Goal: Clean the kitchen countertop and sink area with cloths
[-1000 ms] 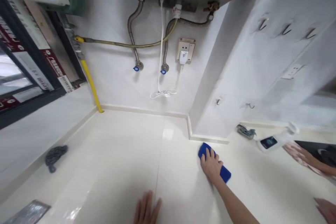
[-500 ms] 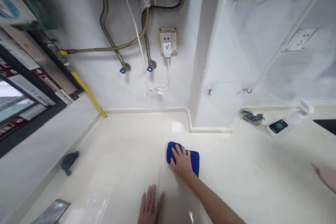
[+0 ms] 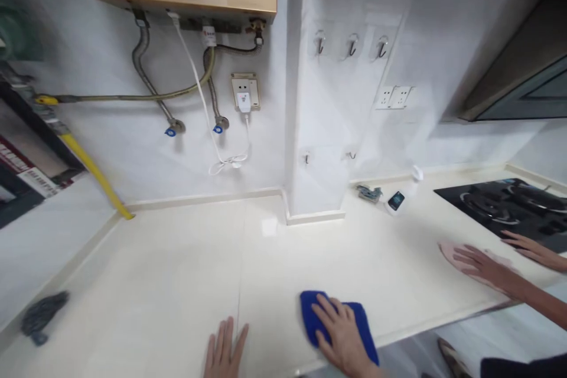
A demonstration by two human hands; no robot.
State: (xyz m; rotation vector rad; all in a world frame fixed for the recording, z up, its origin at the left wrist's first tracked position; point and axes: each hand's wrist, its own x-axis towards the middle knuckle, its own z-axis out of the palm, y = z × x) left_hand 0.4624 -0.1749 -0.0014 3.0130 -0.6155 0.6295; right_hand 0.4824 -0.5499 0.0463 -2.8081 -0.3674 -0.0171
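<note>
My right hand (image 3: 339,331) presses a folded blue cloth (image 3: 364,331) onto the cream countertop (image 3: 168,283), close to its front edge. Its fingers are bent over the cloth and hold it. To the left, my left hand (image 3: 225,349) rests on the counter with its fingers stretched out and nothing in it. A thin seam in the counter runs beside that hand.
At right, another person's hand (image 3: 482,266) lies on a pink cloth (image 3: 452,251), near a black gas stove (image 3: 482,204). A spray bottle (image 3: 396,202) and a grey-green cloth (image 3: 368,193) are by the wall. A dark crumpled thing (image 3: 42,316) lies at left.
The view has swung right and up, showing the stove and the other person's hands. My right hand and the blue cloth have come toward the front edge. My left hand stays on the counter.
</note>
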